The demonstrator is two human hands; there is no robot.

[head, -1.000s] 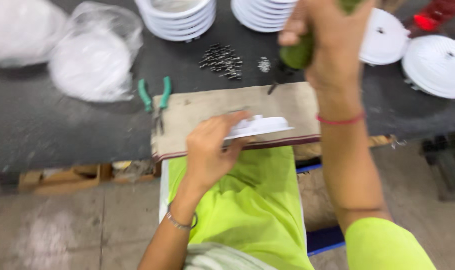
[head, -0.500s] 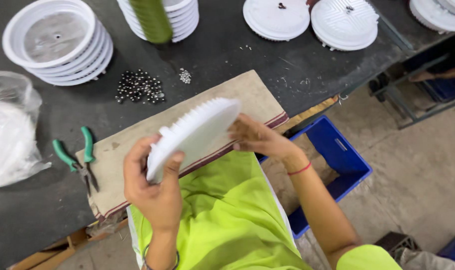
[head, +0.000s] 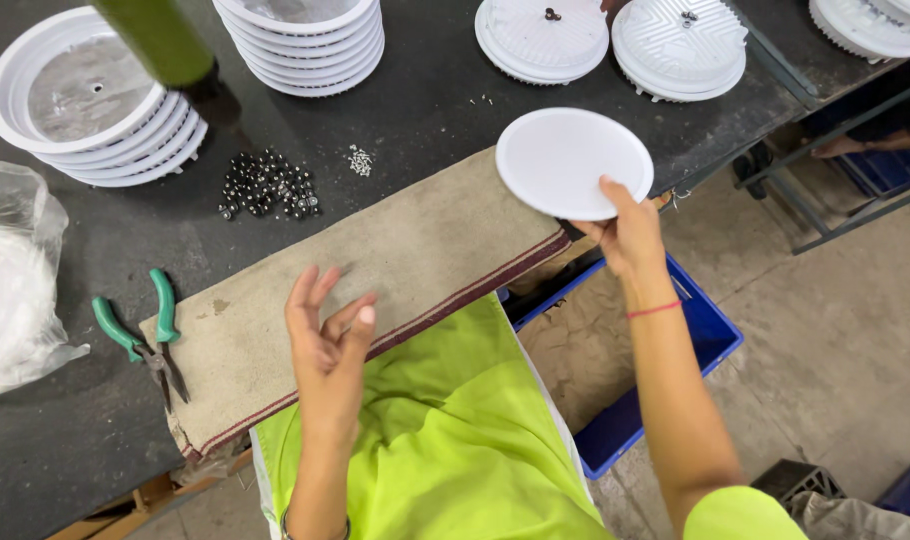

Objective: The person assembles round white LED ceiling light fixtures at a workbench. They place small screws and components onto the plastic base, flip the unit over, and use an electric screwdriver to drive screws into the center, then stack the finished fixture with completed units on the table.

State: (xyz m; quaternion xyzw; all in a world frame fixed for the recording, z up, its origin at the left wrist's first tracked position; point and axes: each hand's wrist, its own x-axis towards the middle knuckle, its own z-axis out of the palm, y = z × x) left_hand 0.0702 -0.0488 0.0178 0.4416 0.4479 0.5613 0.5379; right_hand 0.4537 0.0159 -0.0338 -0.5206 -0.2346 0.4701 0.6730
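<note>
Overhead, the right hand (head: 630,235) pinched a flat round white disc (head: 574,163) by its near rim, thumb on top, and held it over the far right corner of a beige cloth mat (head: 415,260) on the dark workbench (head: 425,110). The disc lay nearly level, its face turned up, and sat up and to the right of the left hand (head: 325,335), well apart from it. That left hand hovered released above the mat's near edge, fingers loosely curled and grasping nothing. Green-handled pliers (head: 140,330) rested at the mat's left end; small dark screws (head: 267,184) lay just beyond it.
</note>
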